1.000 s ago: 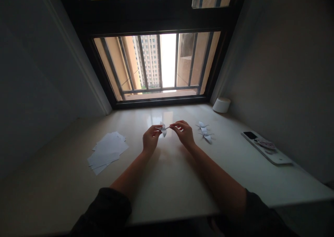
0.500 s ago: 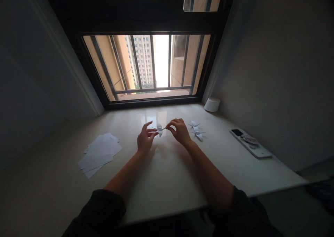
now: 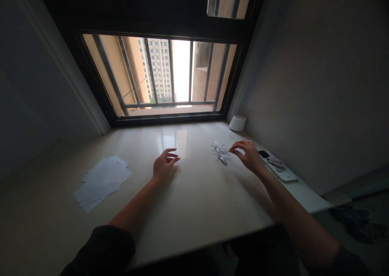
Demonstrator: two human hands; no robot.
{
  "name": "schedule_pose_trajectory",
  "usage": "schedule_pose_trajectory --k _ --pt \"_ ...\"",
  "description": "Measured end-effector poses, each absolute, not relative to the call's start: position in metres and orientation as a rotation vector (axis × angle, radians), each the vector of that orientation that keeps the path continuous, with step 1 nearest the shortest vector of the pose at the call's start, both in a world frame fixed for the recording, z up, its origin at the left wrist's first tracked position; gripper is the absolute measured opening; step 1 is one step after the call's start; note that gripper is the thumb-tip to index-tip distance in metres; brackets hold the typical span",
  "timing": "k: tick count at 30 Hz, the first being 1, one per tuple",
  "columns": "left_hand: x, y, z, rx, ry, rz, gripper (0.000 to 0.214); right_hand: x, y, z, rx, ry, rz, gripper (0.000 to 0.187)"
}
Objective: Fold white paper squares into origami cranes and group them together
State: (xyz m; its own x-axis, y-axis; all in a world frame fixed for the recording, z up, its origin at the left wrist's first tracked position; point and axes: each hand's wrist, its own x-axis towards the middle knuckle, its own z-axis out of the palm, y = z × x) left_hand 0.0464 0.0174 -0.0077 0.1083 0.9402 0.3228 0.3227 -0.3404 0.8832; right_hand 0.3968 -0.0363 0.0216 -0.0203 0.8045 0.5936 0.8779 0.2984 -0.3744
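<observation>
My right hand [image 3: 247, 156] pinches the tip of a small folded paper crane [image 3: 224, 149], right beside two other paper cranes [image 3: 223, 159]. The white shapes overlap from here, so I cannot tell whether the held crane touches them or the counter. To the left, my left hand [image 3: 164, 163] hovers low over the counter with nothing in it, thumb and fingers apart. Beyond it on the left lies a loose pile of white paper sheets [image 3: 103, 180].
The pale counter [image 3: 188, 211] runs up to a barred window [image 3: 170, 114]. A white round object [image 3: 237, 123] stands in the far right corner. A phone [image 3: 287, 174] with a round attachment lies along the right wall, partly behind my right arm.
My right hand has carried the paper crane rightward to the other cranes. My left hand has let go of it and stays on the left. The view has turned slightly right.
</observation>
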Motion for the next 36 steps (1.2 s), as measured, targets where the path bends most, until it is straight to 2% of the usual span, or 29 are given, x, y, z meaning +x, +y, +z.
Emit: schedule_pose_trajectory --k 5,11,19,36 --pt "0.046 0.016 -0.004 1.802 1.277 1.141 0.034 0.415 -0.025 0.004 -1.621 -1.713 -0.173 0.032" --pt "0.047 0.015 -0.002 1.842 1.334 1.082 0.032 0.394 0.006 0.011 -1.622 -1.783 -0.163 0.022" --pt "0.046 0.016 -0.005 1.813 1.295 1.083 0.033 0.392 0.028 -0.016 -1.731 -1.85 -0.132 0.015" --pt "0.047 0.017 -0.006 1.815 1.279 1.071 0.032 0.408 0.021 -0.023 -1.766 -1.815 -0.151 0.02"
